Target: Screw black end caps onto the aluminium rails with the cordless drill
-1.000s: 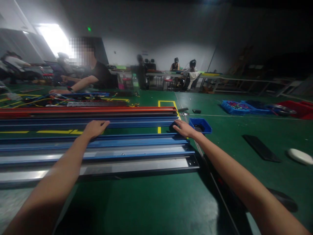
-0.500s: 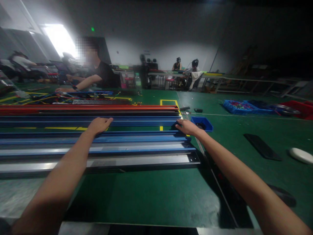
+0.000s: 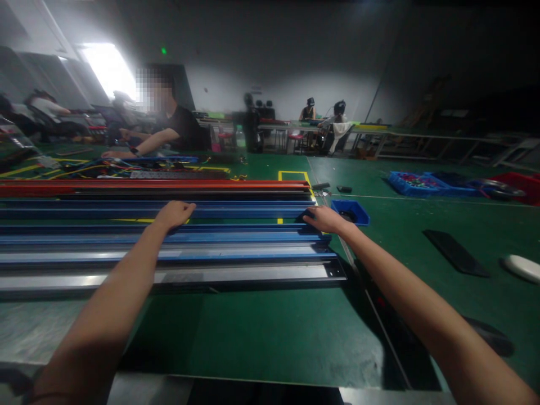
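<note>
Several long metal rails lie side by side across the table. My left hand [image 3: 174, 215] is closed over the middle of a long blue rail [image 3: 248, 211], its fingers curled over the far side and mostly hidden. At the right end of the same rail, my right hand [image 3: 324, 218] grips with bent fingers. Nearer to me lie another blue rail [image 3: 253, 237] and silver-faced rails [image 3: 253, 274], a narrow gap apart from the held one. Just beyond it are an orange rail [image 3: 253, 184] and dark rails.
A small blue bin [image 3: 356, 216] stands right of my right hand. Farther right are blue trays [image 3: 411, 184], a black flat piece [image 3: 455, 253], and a white oval object [image 3: 523, 267]. Across the table, a co-worker's hand [image 3: 116, 154] is among wires.
The camera view has shifted slightly. Toward the left, the gap before the held blue rail looks narrower, with less yellow tape showing. Both hands keep their hold on it.
</note>
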{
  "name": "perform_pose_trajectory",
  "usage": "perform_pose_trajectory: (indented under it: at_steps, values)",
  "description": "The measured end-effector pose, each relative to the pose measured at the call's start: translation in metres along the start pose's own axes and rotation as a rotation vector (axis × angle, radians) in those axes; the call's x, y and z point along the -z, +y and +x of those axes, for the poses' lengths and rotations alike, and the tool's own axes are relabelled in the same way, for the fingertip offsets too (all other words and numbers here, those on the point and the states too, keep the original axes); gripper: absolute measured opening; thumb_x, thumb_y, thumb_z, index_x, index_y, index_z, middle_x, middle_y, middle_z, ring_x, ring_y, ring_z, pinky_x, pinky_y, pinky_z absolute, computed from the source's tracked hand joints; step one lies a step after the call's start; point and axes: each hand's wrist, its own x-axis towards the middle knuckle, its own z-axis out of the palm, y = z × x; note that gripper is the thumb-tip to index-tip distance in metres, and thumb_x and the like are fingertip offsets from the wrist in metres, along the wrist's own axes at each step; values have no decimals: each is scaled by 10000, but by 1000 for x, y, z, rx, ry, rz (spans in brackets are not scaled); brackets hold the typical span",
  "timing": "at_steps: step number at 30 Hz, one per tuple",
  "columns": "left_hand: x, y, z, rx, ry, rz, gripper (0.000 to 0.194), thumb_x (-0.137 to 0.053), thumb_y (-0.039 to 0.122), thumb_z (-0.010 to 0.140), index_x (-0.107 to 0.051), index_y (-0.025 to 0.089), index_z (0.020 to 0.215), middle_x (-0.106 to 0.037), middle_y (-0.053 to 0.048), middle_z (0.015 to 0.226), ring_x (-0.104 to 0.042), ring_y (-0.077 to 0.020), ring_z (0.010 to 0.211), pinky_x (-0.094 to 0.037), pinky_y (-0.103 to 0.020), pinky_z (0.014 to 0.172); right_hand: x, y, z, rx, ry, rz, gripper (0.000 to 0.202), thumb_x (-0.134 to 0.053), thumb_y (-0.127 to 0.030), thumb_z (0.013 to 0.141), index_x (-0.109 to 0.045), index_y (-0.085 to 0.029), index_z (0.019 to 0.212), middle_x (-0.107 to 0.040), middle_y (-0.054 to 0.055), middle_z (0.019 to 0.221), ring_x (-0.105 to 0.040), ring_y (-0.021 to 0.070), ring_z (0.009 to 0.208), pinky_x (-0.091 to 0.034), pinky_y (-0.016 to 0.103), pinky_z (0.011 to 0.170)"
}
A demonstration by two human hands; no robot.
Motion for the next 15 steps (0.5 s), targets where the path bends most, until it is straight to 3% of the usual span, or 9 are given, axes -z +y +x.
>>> perform_pose_trajectory:
  at_steps: [10,15]
  values:
    - [-1,-2,0,2,-29,59,696,-305,632,910,-796,182,1111,-785,-156,1139,-710,-343,1099,-526,-357,895,7,4,-2,13,-39,8,590,-577,-646,958,-744,-162,1252,-781,185,1096,-748,371,999,-568,446,865]
    - [0,-4,0,11,-32,40,685,-335,651,889,-806,177,1040,-795,-152,1066,-723,-335,1036,-531,-342,870,12,4,-3,34,-54,17,554,-596,-633,953,-792,-170,1185,-798,166,988,-760,355,920,-571,431,818]
